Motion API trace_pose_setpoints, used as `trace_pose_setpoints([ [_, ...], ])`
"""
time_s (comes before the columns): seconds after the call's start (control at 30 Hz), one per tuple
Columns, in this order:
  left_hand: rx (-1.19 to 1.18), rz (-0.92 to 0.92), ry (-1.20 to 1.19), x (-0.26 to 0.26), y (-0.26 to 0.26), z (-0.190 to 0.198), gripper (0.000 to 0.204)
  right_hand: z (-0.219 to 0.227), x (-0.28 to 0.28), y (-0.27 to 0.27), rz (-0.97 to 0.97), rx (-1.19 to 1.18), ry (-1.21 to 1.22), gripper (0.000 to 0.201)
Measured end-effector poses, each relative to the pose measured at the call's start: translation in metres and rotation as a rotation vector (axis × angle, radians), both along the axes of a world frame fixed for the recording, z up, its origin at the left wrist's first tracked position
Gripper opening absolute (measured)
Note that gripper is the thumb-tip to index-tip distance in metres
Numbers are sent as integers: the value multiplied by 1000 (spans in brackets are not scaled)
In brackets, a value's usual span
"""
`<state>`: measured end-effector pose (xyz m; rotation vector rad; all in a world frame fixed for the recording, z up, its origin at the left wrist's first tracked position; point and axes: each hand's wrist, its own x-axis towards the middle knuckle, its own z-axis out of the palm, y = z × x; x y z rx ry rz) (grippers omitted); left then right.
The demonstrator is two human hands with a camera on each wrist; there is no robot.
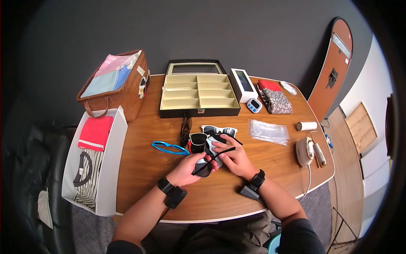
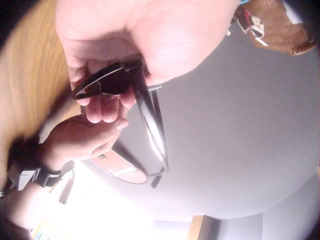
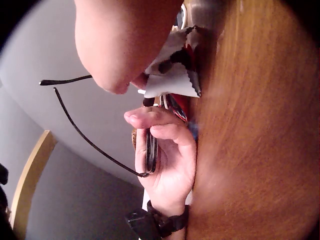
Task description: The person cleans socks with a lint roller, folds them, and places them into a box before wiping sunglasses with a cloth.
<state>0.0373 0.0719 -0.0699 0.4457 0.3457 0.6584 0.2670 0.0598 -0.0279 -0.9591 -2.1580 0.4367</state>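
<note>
Here at the wooden table (image 1: 262, 163), the left hand (image 1: 188, 169) has the dark sunglasses (image 1: 204, 170), thumb and fingers curled round the front, one lens tipped down toward the person. Both side arms stand unfolded, one slanting across toward the right hand (image 1: 237, 158). And that right hand, just beside, pinches a pale grey cloth (image 3: 172, 82), its zigzag-cut edge hanging beneath the fingers.

Just beyond the hands lie white-rimmed sunglasses (image 1: 198, 139), with the blue glasses (image 1: 169, 148) off toward the left. Further back, a black case (image 1: 177, 113) stands open. On to the lettering: the brown basket (image 1: 134, 91) carries a white tag (image 1: 141, 70), its marks too small to read from here.
</note>
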Motion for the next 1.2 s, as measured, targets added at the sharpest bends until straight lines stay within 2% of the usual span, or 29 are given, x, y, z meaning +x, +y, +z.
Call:
trace_pose_setpoints([
  [0.57,-30,16,-10,-1,0,0,23,-8,0,2,-26,-34,16,21],
  [0.67,-31,13,-1,-2,-1,4,23,-8,-1,3,-26,-31,14,22],
  [0.73,-30,9,1,-2,-1,3,24,-4,-4,1,43,65,-18,25],
  [0.83,-7,7,-25,-3,-2,0,26,-6,5,2,109,40,-57,29],
  [0.9,34,-19,-18,-3,-2,4,26,2,4,-1,71,106,-97,31],
  [0.97,35,-17,-17,-4,-3,7,26,2,0,-3,-62,114,-69,33],
  [1.03,61,-12,-14,-3,-6,11,26,3,-6,-3,-23,117,-86,37],
  [1.13,35,44,49,-3,-10,19,26,7,-9,-9,128,1,-16,45],
  [1.2,58,13,36,-4,-6,10,27,7,-3,-10,58,13,20,46],
])
